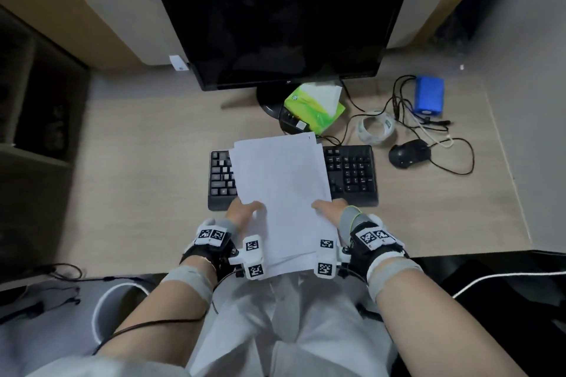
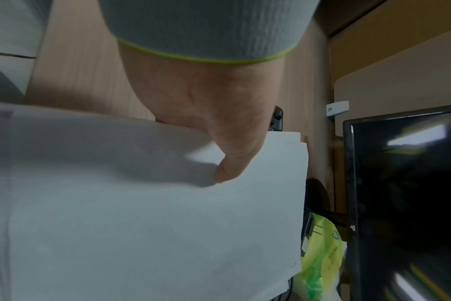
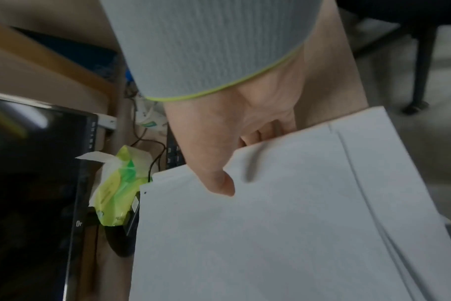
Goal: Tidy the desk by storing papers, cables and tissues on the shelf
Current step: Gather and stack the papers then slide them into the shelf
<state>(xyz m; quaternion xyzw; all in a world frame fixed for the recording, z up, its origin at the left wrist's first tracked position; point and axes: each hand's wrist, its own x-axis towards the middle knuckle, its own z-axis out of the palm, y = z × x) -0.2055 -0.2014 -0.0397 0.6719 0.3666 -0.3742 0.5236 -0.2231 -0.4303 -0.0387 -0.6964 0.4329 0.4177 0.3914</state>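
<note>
A stack of white papers (image 1: 280, 190) is held above the black keyboard (image 1: 352, 176), its near edge over my lap. My left hand (image 1: 246, 211) pinches the stack's left edge, thumb on top (image 2: 229, 163), fingers hidden beneath. My right hand (image 1: 327, 208) pinches the right edge the same way, thumb pressed on the top sheet (image 3: 215, 181). The sheets (image 3: 270, 234) are slightly fanned. A green tissue pack (image 1: 312, 105) lies by the monitor foot. Tangled black and white cables (image 1: 428, 131) lie at the right of the desk. A dark shelf (image 1: 33, 101) stands to the left.
The black monitor (image 1: 275, 18) stands behind the keyboard. On the right are a blue battery pack (image 1: 428, 95), a roll of clear tape (image 1: 376, 127) and a black mouse (image 1: 409, 153). A white bin (image 1: 119, 312) sits on the floor at the left.
</note>
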